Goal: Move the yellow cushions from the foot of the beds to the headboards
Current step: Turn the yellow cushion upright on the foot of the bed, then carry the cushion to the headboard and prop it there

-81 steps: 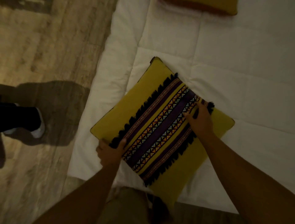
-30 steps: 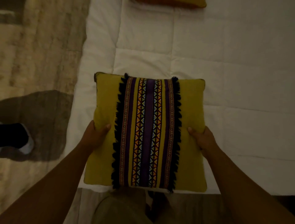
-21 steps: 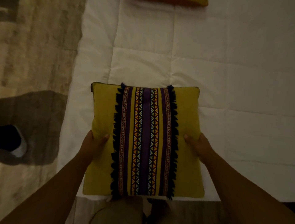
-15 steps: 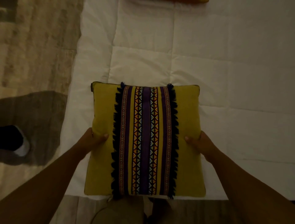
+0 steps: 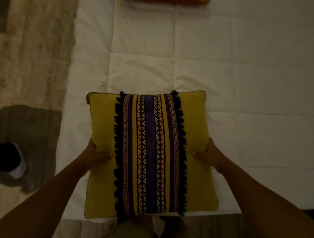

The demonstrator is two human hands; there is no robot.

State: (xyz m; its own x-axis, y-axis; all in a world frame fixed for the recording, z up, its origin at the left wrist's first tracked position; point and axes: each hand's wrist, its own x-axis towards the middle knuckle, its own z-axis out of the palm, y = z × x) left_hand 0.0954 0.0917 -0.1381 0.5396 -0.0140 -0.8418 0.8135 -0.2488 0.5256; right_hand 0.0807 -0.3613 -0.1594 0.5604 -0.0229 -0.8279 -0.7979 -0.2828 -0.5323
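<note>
Two hands grip one yellow cushion (image 5: pixel 103 186) in the lower middle of the frame. The left hand (image 5: pixel 96 152) clamps its left edge, thumb pressed onto the top face and fingers tucked underneath; the right hand (image 5: pixel 206 153) clamps the right edge the same way. Both forearms run in from the bottom corners of the frame.

The cushion is square and faces up toward the camera. A patterned band (image 5: pixel 150 152) runs down its middle from far edge to near edge, with purple stripes, rows of small orange and pale triangles, and a dark fringe along each side. Plain yellow cloth lies on either side of the band, where the thumbs rest.

Under the cushion is a bed with a white quilted cover (image 5: pixel 237 76), which fills the middle and right of the frame. The cushion's near edge sits over the near end of the bed, at the bottom of the frame. Whether it rests on the cover or is lifted just off it, the view does not settle.

At the very top edge of the frame, right of centre, a strip of a second cushion (image 5: pixel 169 0) lies on the cover, well apart from the held one.

Wood-look floor (image 5: pixel 34 51) takes up the left side. At the left edge, on a dark patch of floor, is a black and white shoe (image 5: pixel 12 160).
</note>
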